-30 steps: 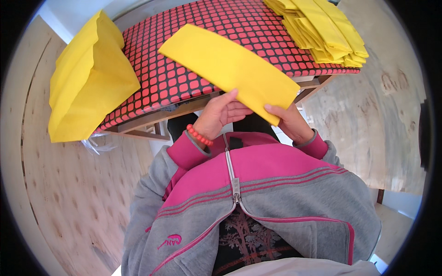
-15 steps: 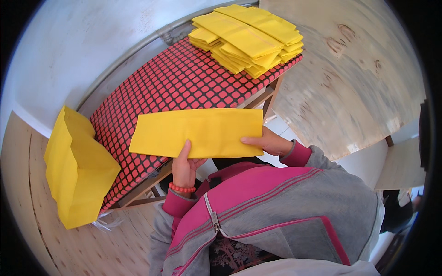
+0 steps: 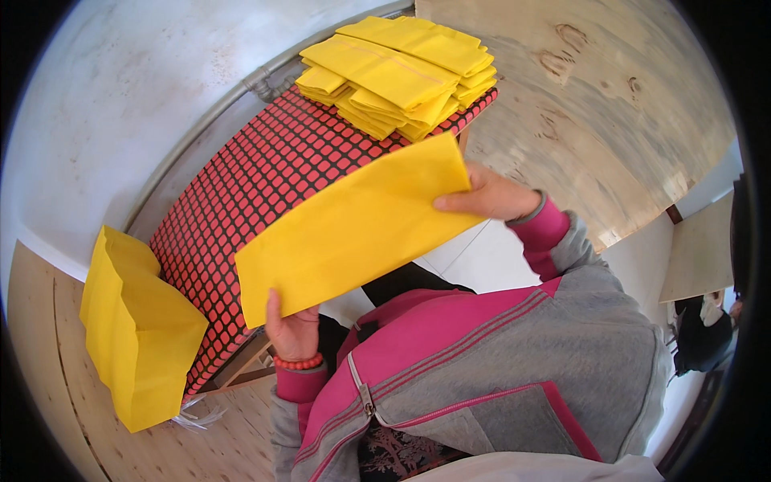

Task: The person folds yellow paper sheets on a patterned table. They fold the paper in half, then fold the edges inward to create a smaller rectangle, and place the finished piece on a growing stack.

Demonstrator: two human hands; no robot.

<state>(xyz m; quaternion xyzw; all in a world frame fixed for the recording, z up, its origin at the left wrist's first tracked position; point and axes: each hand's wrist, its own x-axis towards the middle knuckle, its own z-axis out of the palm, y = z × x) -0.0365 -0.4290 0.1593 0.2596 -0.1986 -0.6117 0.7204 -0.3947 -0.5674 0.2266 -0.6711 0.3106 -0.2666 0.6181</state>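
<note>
Between both hands I hold a folded yellow cloth (image 3: 353, 229), a long flat rectangle tilted up toward the right. My left hand (image 3: 293, 328), a red bead bracelet at its wrist, pinches the lower left edge with the thumb in front. My right hand (image 3: 494, 193) grips the right end, thumb on the front face and fingers hidden behind. Past the cloth's upper edge, a stack of folded yellow cloths (image 3: 393, 68) lies at the table's far end. Another yellow sheet (image 3: 140, 329) drapes over the near left end.
The table (image 3: 265, 161) has a red cover with a black grid and stands along a pale wall (image 3: 144, 96) with a pipe (image 3: 193, 132). A large wooden board (image 3: 594, 104) is at the right. Whitish strands (image 3: 197, 418) hang below the table's left end.
The held cloth's right end has risen and its left end has dropped, so it now slants. My left hand has moved left and down, my right hand up. The view has shifted a little.
</note>
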